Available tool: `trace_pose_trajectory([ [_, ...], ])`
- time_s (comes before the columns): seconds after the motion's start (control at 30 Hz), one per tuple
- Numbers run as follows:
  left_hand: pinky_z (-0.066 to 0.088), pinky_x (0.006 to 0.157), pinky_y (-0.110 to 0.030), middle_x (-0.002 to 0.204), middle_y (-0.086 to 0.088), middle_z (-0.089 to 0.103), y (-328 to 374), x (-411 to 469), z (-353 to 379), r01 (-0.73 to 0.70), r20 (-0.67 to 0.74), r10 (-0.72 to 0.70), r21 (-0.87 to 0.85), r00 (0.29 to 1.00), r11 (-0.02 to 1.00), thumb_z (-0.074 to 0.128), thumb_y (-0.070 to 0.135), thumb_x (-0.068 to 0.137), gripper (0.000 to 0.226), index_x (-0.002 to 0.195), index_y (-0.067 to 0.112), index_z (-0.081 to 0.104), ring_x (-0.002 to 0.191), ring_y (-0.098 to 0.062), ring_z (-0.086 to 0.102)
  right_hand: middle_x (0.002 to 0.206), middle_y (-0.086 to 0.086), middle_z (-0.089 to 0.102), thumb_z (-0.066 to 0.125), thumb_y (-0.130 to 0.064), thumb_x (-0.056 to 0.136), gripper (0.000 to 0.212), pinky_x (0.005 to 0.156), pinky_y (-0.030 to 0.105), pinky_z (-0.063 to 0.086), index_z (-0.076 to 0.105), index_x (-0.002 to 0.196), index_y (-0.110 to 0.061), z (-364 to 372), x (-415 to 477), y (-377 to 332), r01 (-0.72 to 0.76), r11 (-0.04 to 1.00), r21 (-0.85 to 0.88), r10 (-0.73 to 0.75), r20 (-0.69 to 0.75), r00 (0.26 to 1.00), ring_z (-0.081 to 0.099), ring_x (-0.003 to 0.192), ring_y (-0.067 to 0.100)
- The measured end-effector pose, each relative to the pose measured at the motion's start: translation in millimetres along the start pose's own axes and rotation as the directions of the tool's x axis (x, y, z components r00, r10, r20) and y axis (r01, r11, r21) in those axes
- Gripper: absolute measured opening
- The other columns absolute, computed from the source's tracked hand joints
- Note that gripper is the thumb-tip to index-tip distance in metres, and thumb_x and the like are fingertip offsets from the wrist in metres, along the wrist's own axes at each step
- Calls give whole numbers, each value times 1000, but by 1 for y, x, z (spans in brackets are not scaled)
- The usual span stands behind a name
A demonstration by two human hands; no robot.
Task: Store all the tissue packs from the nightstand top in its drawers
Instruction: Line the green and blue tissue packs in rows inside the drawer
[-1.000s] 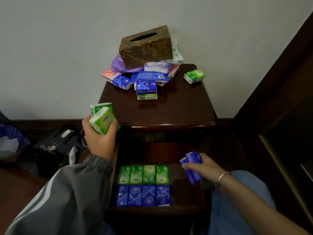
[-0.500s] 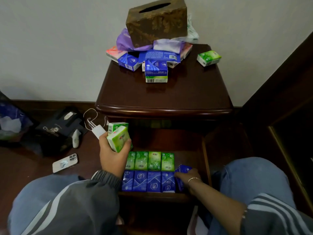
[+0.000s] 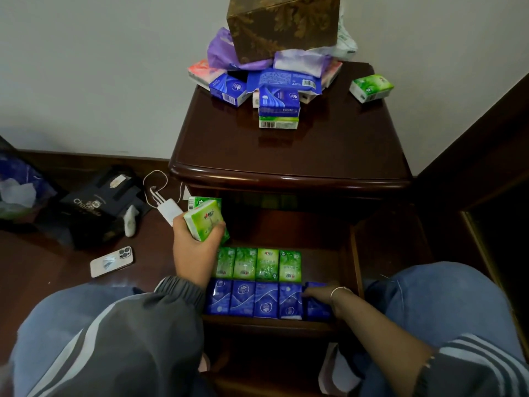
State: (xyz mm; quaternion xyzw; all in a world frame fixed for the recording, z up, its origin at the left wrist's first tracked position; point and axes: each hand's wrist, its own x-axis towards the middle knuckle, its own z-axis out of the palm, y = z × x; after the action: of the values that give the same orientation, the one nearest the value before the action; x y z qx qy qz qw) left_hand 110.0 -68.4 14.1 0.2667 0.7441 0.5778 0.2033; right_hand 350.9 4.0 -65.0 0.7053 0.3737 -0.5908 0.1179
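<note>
At the lower left of the frame a black box (image 3: 94,207) and a phone (image 3: 111,261) lie on the floor. A white charger (image 3: 169,210) sits just beside the nightstand (image 3: 286,156). Right of the charger, the left hand (image 3: 194,253) is raised over the left edge of the open drawer (image 3: 356,262), its fingers clenched round two green packs (image 3: 204,222) (one tucked behind the other). Inside the drawer, at lower centre, a green row (image 3: 257,265) of four packs stands behind a blue row (image 3: 254,299), the packs touching side to side. At the right end of the blue row the right hand (image 3: 320,293) lies on the last blue pack (image 3: 316,309); I cannot tell whether its fingers grasp it or only press it. At upper centre, a pile of tissue packs (image 3: 274,90) sits at the back of the nightstand top under a brown tissue box (image 3: 283,24). A lone green pack (image 3: 371,87) lies apart to the right of the pile.
</note>
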Motion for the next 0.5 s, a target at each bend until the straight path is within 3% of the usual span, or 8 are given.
trace_pose_trajectory([
  [0.1,42,55,-1,83,12,59,2,-1,2,4,7,-4,3,1000,1000,76,13,77,38,101,19,47,65,17,57,137,17,45,67,-20,82,67,93,34,44,35,138,-4,-2,6,-1,176,973,-152,-197,-136,971,49,119,32],
  [0.2,43,55,-2,83,12,61,3,-3,2,11,20,-11,2,1000,1000,75,14,76,37,101,20,48,66,16,58,125,17,57,58,-26,88,40,89,34,46,54,123,-5,-4,12,-2,274,871,-408,-338,-93,937,56,109,30],
  [0.27,43,55,-3,84,12,62,4,-4,2,30,27,-30,1,999,1000,75,16,76,37,101,21,49,66,14,59,116,17,63,53,-33,92,36,88,35,47,63,111,-4,-4,14,0,263,835,-483,-321,-40,946,59,104,30],
  [0.37,42,54,-2,83,12,63,6,-6,3,44,47,-44,-1,998,999,76,16,75,35,98,26,50,66,15,59,120,15,62,40,-47,96,49,93,35,44,61,116,-8,-6,10,0,279,795,-538,-297,55,953,58,108,28],
  [0.5,43,54,-3,81,11,64,6,-11,7,70,102,-70,3,992,998,76,17,75,34,89,32,50,66,12,60,139,13,47,24,-53,97,60,104,35,33,47,135,-13,-13,5,-2,264,890,-371,-220,158,963,46,126,28],
])
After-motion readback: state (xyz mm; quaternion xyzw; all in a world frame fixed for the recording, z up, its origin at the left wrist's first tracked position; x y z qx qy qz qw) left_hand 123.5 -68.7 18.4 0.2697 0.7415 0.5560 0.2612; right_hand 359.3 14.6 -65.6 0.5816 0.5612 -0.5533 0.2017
